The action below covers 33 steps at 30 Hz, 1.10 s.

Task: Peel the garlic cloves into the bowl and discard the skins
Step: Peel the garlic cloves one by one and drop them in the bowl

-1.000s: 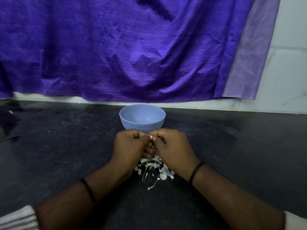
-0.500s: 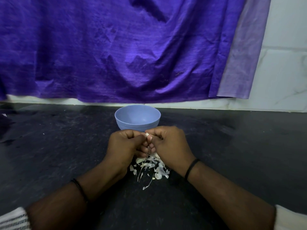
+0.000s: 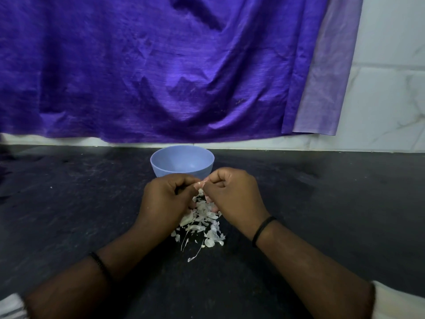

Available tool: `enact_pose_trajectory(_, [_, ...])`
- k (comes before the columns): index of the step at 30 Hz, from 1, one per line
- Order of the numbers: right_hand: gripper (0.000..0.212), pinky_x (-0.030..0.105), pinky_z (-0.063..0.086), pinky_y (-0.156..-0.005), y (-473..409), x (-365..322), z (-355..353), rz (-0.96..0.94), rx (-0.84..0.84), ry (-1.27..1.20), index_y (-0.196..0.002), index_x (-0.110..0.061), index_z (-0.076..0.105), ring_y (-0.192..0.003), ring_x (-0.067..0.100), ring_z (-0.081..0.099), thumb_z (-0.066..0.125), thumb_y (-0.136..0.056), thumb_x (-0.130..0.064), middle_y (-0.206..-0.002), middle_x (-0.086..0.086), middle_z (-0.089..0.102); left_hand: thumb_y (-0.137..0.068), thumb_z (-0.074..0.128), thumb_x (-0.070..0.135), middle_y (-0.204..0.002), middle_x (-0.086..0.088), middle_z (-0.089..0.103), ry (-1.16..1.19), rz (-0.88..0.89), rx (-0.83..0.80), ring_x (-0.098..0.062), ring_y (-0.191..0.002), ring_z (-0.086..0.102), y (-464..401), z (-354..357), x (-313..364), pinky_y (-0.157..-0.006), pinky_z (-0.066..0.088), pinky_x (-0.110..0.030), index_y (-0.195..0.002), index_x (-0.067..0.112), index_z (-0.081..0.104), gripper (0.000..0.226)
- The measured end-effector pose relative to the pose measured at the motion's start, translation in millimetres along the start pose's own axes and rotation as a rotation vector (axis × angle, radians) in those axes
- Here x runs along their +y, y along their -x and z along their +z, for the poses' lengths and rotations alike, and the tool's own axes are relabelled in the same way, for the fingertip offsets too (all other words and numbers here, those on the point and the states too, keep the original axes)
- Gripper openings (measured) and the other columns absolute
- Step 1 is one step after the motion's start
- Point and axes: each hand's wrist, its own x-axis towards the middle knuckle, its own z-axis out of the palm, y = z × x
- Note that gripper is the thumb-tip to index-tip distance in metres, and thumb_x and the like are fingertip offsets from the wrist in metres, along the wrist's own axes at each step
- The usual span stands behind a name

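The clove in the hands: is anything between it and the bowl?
Nothing visible. The clove is pinched by both hands just in front of the bowl; the skins lie nearer the person, below the hands.

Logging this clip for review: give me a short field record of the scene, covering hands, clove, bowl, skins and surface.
left hand: pinches the garlic clove
right hand: pinches the same clove
bowl: blue, just beyond the hands; contents not visible
skins: loose pile on the countertop under the hands
countertop: dark
backdrop: purple cloth
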Motion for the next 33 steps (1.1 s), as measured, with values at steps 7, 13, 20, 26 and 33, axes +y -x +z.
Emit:
enact_pose_trajectory(7, [0.005,0.021,0.055,-0.06,0.1,-2.4,-2.0,-0.163,-0.038,0.203,-0.083,-0.021,0.078,-0.063,0.004,0.067,0.077,-0.086,-0.024,-0.069,-0.007,0.073,-0.095,0.064,0.006,-0.06,-0.008,0.066,0.057,-0.123,-0.016,-0.017,-0.049,0.062,-2.9,2.9,-5.6,-0.047,0.052,-0.027,-0.077,0.009,0.07,0.019])
enact_pose_trajectory(13, [0.011,0.017,0.045,-0.051,0.8,-3.8,2.4,-0.178,0.007,0.25,-0.074,-0.019,0.076,-0.052,0.004,0.058,0.077,-0.083,-0.026,-0.058,-0.008,0.067,-0.096,0.062,0.006,-0.057,-0.009,0.065,0.127,-0.15,-0.014,-0.018,-0.047,0.061,-2.6,5.9,-7.5,-0.045,0.052,-0.025,-0.08,0.0,0.068,0.019])
enact_pose_trajectory(20, [0.011,0.035,0.053,-0.057,1.7,-1.3,12.6,-0.257,0.055,0.29,-0.071,-0.016,0.073,-0.056,0.014,0.063,0.071,-0.082,-0.02,-0.062,-0.002,0.069,-0.096,0.062,0.01,-0.059,-0.017,0.067,0.153,-0.167,0.017,-0.029,-0.051,0.065,-2.4,6.0,-9.1,-0.052,0.057,-0.036,-0.08,-0.001,0.069,0.021])
enact_pose_trajectory(26, [0.012,0.028,0.049,-0.053,0.4,0.8,16.5,-0.209,0.087,0.226,-0.069,-0.017,0.069,-0.057,0.015,0.062,0.072,-0.081,-0.017,-0.059,-0.003,0.067,-0.096,0.063,0.008,-0.059,-0.013,0.067,0.169,-0.173,0.043,-0.026,-0.051,0.065,-1.7,6.9,-7.6,-0.049,0.056,-0.034,-0.079,0.0,0.069,0.02])
enact_pose_trajectory(33, [0.009,0.038,0.058,-0.062,-0.6,2.0,18.6,-0.073,0.074,0.127,-0.074,-0.019,0.069,-0.061,0.013,0.067,0.071,-0.083,-0.021,-0.066,-0.003,0.071,-0.096,0.063,0.007,-0.059,-0.008,0.068,0.132,-0.144,0.038,-0.023,-0.05,0.066,-3.9,7.4,-6.9,-0.051,0.055,-0.034,-0.076,0.006,0.068,0.021])
